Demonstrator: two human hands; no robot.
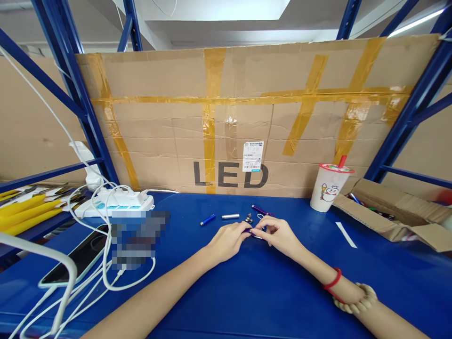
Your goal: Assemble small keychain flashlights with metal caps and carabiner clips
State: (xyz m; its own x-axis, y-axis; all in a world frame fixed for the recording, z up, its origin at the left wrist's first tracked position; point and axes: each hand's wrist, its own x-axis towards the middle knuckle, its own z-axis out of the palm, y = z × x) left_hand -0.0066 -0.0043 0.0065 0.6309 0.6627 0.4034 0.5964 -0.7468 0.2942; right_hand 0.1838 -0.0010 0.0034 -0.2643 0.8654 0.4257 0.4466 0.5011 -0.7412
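I see my two hands meet in the middle of the blue counter (pixel 247 301). My left hand (pixel 228 242) and my right hand (pixel 278 234) pinch a small purple tube (pixel 251 232) between them. Each grip is closed tight on one end of it, fingertips almost touching. Most of the tube is hidden by my fingers, so I can only see a short dark purple bit. Its long side seems to run left to right, flat along the counter, from one hand to the other. I cannot tell which end is the front.

Just behind my hands lie more small parts. A blue tube (pixel 208 220) lies to the left, tilted, with its far end up and to the right. A silver tube (pixel 230 216) lies beside it, flat from left to right. Next come some tiny silver bits (pixel 249 218). A second purple tube (pixel 260 210) lies near them, slanting down to the right.

On my right wrist I wear a red band (pixel 332 280) and a bead bracelet (pixel 356 301).

A paper cup (pixel 327 188) with a red straw stands at the back right, next to an open cardboard box (pixel 391 212). A white strip (pixel 346 234) lies near the box. On the left sit a white power strip (pixel 115 201), white cables (pixel 106 263) and a phone (pixel 76 261). A big cardboard sheet (pixel 247 117) with LED on it stands behind it all.
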